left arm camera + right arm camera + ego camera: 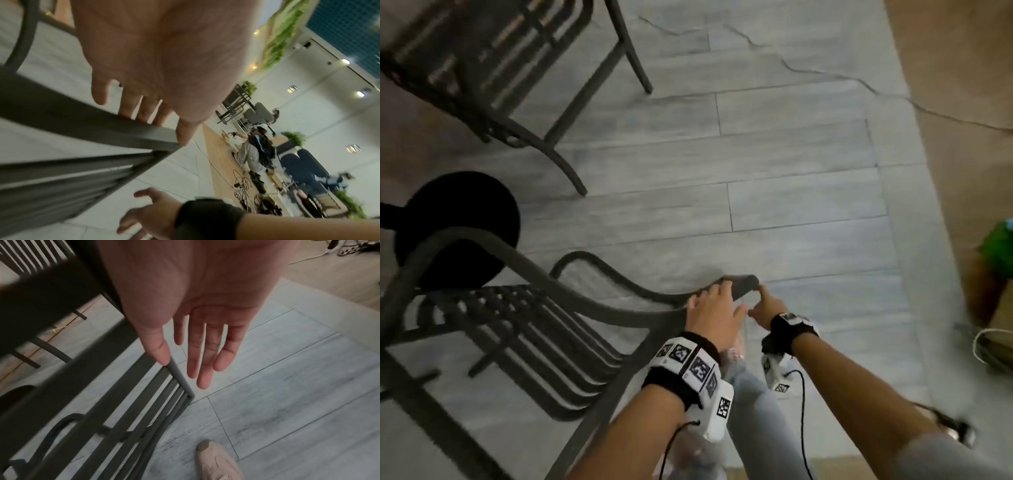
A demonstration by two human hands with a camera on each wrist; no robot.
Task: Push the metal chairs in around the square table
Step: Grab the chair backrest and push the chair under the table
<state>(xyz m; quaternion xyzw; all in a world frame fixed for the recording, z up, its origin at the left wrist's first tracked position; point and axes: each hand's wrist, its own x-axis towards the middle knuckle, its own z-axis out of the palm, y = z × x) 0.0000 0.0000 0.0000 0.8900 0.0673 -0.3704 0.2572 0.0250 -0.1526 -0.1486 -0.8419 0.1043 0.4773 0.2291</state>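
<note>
A dark metal chair (585,298) with a slatted back stands at the lower left, its curved top rail (82,116) running toward me. My left hand (712,308) lies on the rail's right end, fingers curled over the far edge and thumb at the corner. My right hand (763,305) hovers just right of that end, fingers straight, with only the thumb tip touching the rail's corner (180,376). A second metal chair (493,68) stands at the upper left. The table top is not plainly visible; a black round base (458,226) sits on the floor at left.
Grey plank floor (791,171) spreads ahead and to the right. My shoe (216,462) stands beside the chair's back. A green object (1000,246) and white cables (989,346) lie at the right edge. Seated people (252,154) and other furniture are far off.
</note>
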